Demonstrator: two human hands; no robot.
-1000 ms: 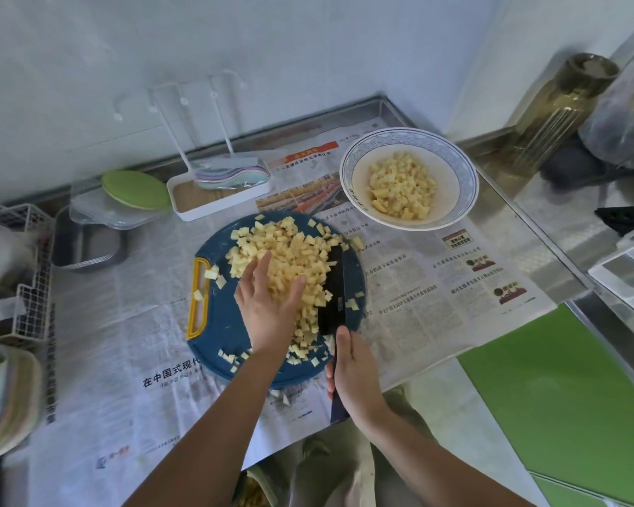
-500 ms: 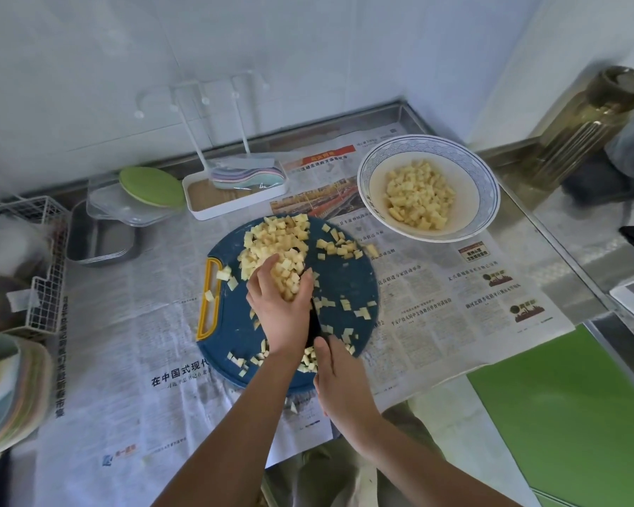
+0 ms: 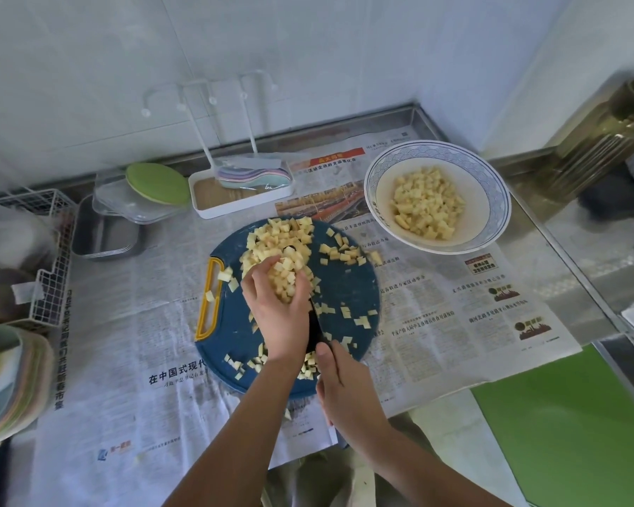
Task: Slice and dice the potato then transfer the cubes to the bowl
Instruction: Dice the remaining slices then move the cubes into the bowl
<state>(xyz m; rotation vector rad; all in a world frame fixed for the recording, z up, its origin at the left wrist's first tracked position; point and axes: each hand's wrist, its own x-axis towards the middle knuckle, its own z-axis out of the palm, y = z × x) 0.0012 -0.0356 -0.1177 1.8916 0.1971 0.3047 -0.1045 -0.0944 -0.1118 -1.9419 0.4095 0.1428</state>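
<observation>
Head view (the only one): blue cutting board (image 3: 344,298) sits on newspaper (image 3: 454,323) spread over the steel desk (image 3: 557,236). Left grip (image 3: 277,309) is cupped, fingers curled over a heap of potato cubes (image 3: 288,272), pressing them vs. the dark blade of the knife (image 3: 313,329). Right grip (image 3: 344,387) is wrapped round the knife handle, forefinger laid fwd toward the blade; the handle itself is mostly hidden. More cubes are piled at the board's far side & scattered across it. A few lie off the board on the paper, near the desk's front edge. Bowl (image 3: 376,177) stands back-right of the board, apart from it, & already holds a good portion of cubes.

Judgement: mid-transfer, scoop loaded. Can't tell if it's clear of the board yet. Approx half the dice left to move.

Risks:
- Heap is tall & loose, held only btw palm & blade, so any tilt while crossing the paper gap to the bowl prob. sheds cubes.
- Left palm sits right by the blade. Cut potato is likely slick, so a slip of either grip could nick skin.
</observation>
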